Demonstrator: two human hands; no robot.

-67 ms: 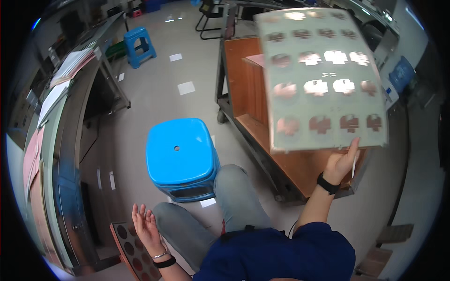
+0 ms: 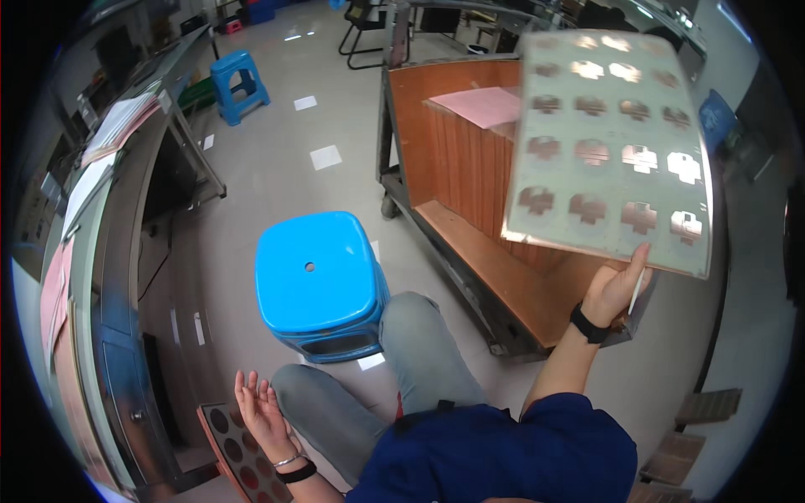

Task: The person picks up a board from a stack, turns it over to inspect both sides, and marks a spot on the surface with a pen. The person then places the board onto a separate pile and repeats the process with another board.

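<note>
My right hand point(image 2: 615, 292) grips the bottom edge of a large pale green circuit board panel point(image 2: 610, 178), its thumb on the face. Rows of shiny copper-coloured patches cover the panel, which is raised and tilted over the right side of a cart. A thin white stick point(image 2: 637, 292) also sticks out from that hand. My left hand point(image 2: 262, 412) is empty, its fingers loosely apart beside my left knee. Just below it, a reddish-edged panel point(image 2: 228, 432) with dark round spots leans at a slant, partly hidden by my forearm.
A blue plastic stool point(image 2: 312, 272) stands before my knees. The wheeled cart point(image 2: 411, 138) at right holds upright brown boards point(image 2: 474, 172) and a pink sheet point(image 2: 480, 106). A workbench point(image 2: 126, 218) with papers runs along the left. Another blue stool point(image 2: 241, 88) stands farther back.
The green panel has swung to the right and turned slightly clockwise in my right hand, uncovering more of the pink sheet and upright boards. My left hand has barely moved.
</note>
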